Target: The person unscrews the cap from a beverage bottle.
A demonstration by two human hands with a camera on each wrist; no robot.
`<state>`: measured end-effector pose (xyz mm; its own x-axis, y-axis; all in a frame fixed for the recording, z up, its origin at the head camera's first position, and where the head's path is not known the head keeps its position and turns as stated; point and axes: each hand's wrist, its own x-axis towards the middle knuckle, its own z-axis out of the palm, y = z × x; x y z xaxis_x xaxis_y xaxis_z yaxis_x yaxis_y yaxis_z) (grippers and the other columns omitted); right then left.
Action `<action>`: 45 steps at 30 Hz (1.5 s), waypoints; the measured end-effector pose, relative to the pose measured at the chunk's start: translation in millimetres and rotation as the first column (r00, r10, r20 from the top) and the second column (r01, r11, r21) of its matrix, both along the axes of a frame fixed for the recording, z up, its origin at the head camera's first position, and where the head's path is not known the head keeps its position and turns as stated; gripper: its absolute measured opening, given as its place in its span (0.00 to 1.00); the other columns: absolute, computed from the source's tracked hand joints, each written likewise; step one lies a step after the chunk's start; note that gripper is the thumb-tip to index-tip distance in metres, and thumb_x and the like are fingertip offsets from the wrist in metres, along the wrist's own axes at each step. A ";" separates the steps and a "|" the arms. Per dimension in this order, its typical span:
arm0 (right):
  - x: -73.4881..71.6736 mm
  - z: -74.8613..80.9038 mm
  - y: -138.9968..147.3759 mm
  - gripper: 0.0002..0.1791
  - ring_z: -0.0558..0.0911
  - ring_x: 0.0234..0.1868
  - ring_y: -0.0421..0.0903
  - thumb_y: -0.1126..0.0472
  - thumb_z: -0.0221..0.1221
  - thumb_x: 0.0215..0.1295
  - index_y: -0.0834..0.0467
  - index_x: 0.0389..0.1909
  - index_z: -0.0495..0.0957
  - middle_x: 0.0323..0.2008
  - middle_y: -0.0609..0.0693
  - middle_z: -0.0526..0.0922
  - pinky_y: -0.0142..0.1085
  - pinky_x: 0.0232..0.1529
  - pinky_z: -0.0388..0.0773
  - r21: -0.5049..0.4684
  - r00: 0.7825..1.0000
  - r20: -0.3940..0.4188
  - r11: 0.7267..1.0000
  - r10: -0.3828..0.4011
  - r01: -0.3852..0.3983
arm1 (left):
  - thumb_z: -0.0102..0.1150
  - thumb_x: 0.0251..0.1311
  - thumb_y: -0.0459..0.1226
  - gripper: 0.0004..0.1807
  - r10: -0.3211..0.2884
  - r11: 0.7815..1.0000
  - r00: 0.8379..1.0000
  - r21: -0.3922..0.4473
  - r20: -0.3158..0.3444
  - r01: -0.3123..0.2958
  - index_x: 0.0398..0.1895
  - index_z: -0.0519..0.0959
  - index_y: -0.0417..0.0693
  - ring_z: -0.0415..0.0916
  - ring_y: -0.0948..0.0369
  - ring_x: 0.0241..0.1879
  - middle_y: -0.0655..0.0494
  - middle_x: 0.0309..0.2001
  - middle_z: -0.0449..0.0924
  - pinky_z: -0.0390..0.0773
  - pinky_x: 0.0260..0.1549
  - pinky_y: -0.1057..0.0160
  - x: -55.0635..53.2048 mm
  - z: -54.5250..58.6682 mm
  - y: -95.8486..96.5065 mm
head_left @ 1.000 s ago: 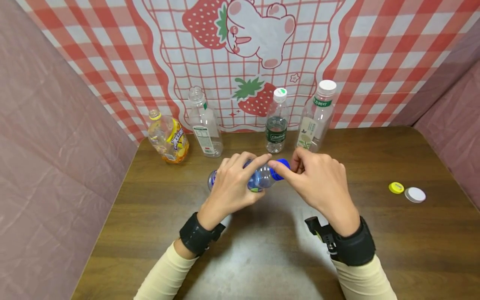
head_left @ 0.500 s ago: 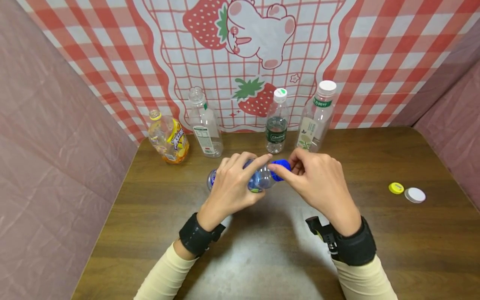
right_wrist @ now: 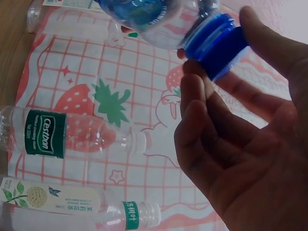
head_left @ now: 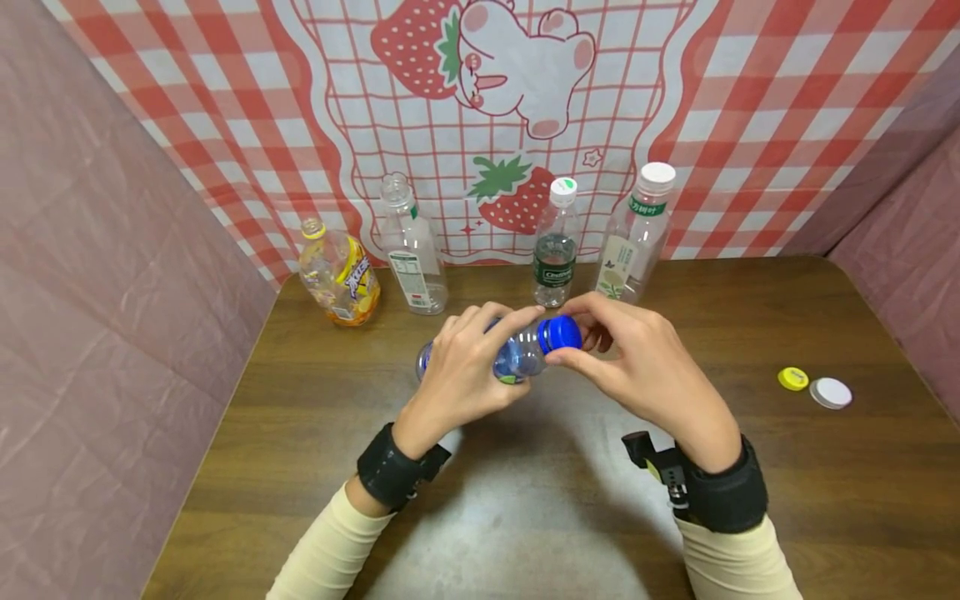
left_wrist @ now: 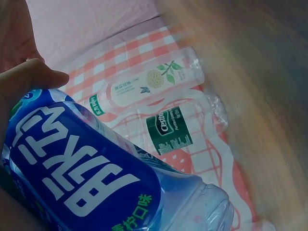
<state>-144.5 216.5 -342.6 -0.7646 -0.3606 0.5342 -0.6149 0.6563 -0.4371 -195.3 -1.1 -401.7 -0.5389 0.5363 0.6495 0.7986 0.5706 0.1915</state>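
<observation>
A clear plastic drink bottle [head_left: 527, 353] with a blue label lies tilted sideways over the table, its neck toward the right. My left hand [head_left: 467, 360] grips it round the body. The left wrist view shows the label of this bottle [left_wrist: 86, 159] close up, with large white characters. On the neck is a blue cap [head_left: 566, 332]. My right hand [head_left: 645, 362] holds the cap at its edges, thumb on the near side and fingers on the far side. In the right wrist view the blue cap [right_wrist: 226, 50] sits between thumb and curled fingertips.
Along the back stand an uncapped yellow-labelled bottle [head_left: 341, 279], an uncapped clear bottle [head_left: 416, 258], a white-capped green-labelled bottle [head_left: 556, 258] and a taller white-capped bottle [head_left: 637, 233]. A yellow cap [head_left: 792, 379] and a white cap [head_left: 831, 392] lie at the right. A checked cloth [head_left: 750, 125] hangs behind.
My right hand has shifted slightly right and turned, its thumb sliding to the cap's lower edge, so more of the cap shows. The left hand and bottle have stayed nearly still.
</observation>
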 end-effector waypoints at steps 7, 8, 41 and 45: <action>0.6 3.8 1.9 0.25 0.72 0.34 0.37 0.56 0.70 0.49 0.53 0.50 0.78 0.39 0.40 0.76 0.31 0.29 0.74 -0.005 0.996 -0.043 0.997 0.083 -0.083 | 0.70 0.31 0.53 0.46 -0.006 1.000 1.000 0.018 0.029 0.006 0.64 0.71 0.61 0.69 0.61 0.40 0.60 0.45 0.73 0.68 0.33 0.61 -0.8 0.0 -0.3; 0.6 3.9 1.8 0.25 0.72 0.34 0.36 0.56 0.70 0.49 0.53 0.50 0.78 0.39 0.41 0.76 0.31 0.29 0.74 -0.008 0.995 -0.043 0.996 0.086 -0.086 | 0.70 0.31 0.53 0.46 -0.008 1.000 0.999 0.021 0.034 0.007 0.64 0.71 0.61 0.69 0.62 0.40 0.61 0.45 0.73 0.68 0.33 0.61 -0.9 0.0 -0.3; -2.9 -16.0 -48.7 0.25 0.75 0.24 0.39 0.49 0.74 0.37 0.60 0.29 0.74 0.25 0.44 0.77 0.31 0.20 0.71 -0.466 0.906 -0.100 0.824 -0.412 0.323 | 0.71 0.32 0.49 0.44 -0.038 0.973 0.997 0.230 0.068 0.022 0.63 0.70 0.60 0.70 0.65 0.43 0.64 0.44 0.74 0.70 0.36 0.63 3.8 -2.4 7.2; 6.5 0.2 -58.2 0.22 0.75 0.23 0.43 0.58 0.75 0.36 0.66 0.27 0.74 0.24 0.50 0.77 0.37 0.21 0.72 -0.505 0.912 -0.126 0.817 -0.390 0.279 | 0.70 0.33 0.50 0.44 -0.037 0.974 0.997 0.227 0.068 0.021 0.63 0.70 0.59 0.70 0.65 0.43 0.64 0.45 0.74 0.70 0.36 0.63 3.5 -2.4 6.2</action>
